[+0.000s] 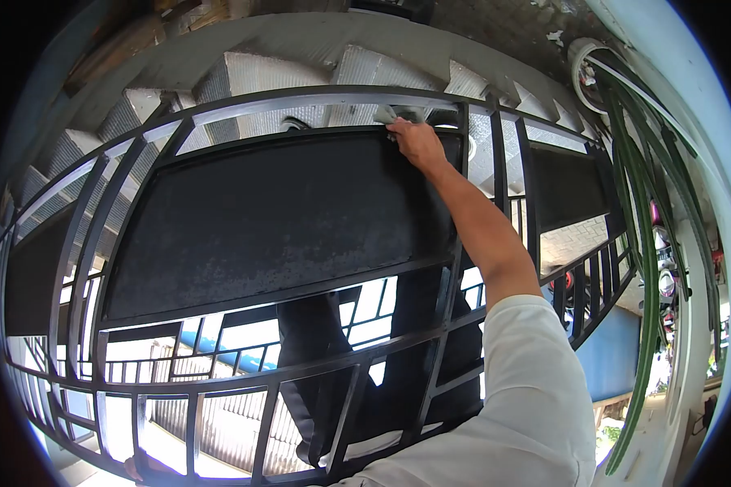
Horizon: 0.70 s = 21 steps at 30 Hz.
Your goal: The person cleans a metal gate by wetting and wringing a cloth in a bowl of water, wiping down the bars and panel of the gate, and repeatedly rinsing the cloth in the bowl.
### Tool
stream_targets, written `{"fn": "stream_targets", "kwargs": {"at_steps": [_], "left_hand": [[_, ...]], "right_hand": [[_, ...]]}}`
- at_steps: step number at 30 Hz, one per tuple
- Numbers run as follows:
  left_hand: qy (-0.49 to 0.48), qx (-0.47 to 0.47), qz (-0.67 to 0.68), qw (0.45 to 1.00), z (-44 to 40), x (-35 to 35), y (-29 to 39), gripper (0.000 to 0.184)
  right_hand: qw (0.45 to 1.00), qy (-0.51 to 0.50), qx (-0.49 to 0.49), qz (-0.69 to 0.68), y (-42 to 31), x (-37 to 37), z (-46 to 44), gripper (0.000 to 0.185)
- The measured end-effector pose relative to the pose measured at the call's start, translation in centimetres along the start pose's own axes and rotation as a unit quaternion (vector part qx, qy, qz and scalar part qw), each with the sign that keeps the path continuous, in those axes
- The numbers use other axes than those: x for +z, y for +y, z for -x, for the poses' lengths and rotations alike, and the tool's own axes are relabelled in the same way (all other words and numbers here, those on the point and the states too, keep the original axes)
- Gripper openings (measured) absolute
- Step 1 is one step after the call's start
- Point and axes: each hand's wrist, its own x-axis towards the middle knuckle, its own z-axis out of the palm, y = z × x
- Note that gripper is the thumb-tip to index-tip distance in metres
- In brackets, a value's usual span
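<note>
My right hand (420, 146) reaches across a black metal railing (317, 375) to the far edge of its dark solid panel (284, 219). Its fingers are closed on a small grey folded piece (401, 112), cloth or paper, which touches the panel's edge near an upright bar. The panel looks dull, with lighter patchy marks along its near part. At the bottom left, my left hand (150, 467) is partly hidden and in shade; its fingers appear closed around the near rail.
Grey ribbed stair treads (280, 73) curve behind the railing. To the right hang long green cactus-like stems (643, 243) near a white pot (586, 75). Dark trouser legs (317, 349) show through the bars. A blue surface (609, 353) lies below at the right.
</note>
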Motion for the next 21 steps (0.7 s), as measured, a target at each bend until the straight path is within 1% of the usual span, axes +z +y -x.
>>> {"fn": "stream_targets", "kwargs": {"at_steps": [1, 3, 4, 6, 7, 9, 10, 12, 13, 14, 15, 17, 21], "left_hand": [[0.003, 0.0, 0.001, 1.0, 0.2, -0.2, 0.1, 0.018], [0.004, -0.001, 0.005, 1.0, -0.1, -0.4, -0.1, 0.018], [0.003, -0.002, 0.004, 1.0, -0.1, -0.3, 0.1, 0.018], [-0.001, 0.003, 0.009, 1.0, -0.2, -0.2, 0.1, 0.018], [-0.003, 0.001, 0.01, 1.0, -0.4, -0.2, 0.2, 0.018], [-0.006, 0.002, 0.011, 1.0, -0.3, 0.0, 0.3, 0.019], [-0.006, -0.001, 0.006, 1.0, -0.4, 0.2, 0.5, 0.019], [-0.008, 0.003, 0.009, 1.0, -0.4, 0.1, 0.4, 0.019], [-0.008, 0.001, 0.009, 1.0, -0.5, 0.1, 0.5, 0.019], [-0.01, 0.004, 0.013, 1.0, -0.4, 0.1, 0.6, 0.019], [-0.01, 0.012, 0.015, 1.0, -0.3, -0.1, 0.5, 0.019], [-0.01, 0.014, 0.018, 1.0, -0.1, -0.3, 0.4, 0.019], [-0.014, 0.012, 0.014, 1.0, -0.5, 0.1, 0.6, 0.019]], "right_hand": [[1.0, -0.001, -0.002, 0.002, 0.3, -0.6, 0.3, 0.02], [0.999, -0.04, 0.001, 0.036, 1.5, -2.1, 0.9, 0.023], [0.999, -0.039, 0.001, 0.037, 1.9, -2.5, 1.2, 0.023], [0.988, -0.123, 0.056, 0.069, 2.6, -3.1, 0.7, 0.035], [0.989, -0.122, 0.059, 0.066, 2.7, -3.1, 1.0, 0.035], [0.99, -0.11, 0.012, 0.084, 3.8, -2.8, 1.1, 0.033], [0.99, -0.113, 0.014, 0.081, 4.5, -2.9, 1.7, 0.033], [0.979, -0.147, -0.014, 0.138, 6.7, -4.5, 1.7, 0.032], [0.966, -0.181, 0.038, 0.178, 7.8, -5.8, 2.0, 0.029], [0.947, -0.218, 0.076, 0.222, 10.5, -6.2, 2.4, 0.028], [0.94, -0.231, 0.152, 0.199, 11.0, -7.6, 2.3, 0.026], [0.939, -0.196, 0.154, 0.236, 10.6, -6.8, 1.8, 0.022], [0.934, -0.206, 0.17, 0.237, 9.1, -5.6, 0.9, 0.017]]}}
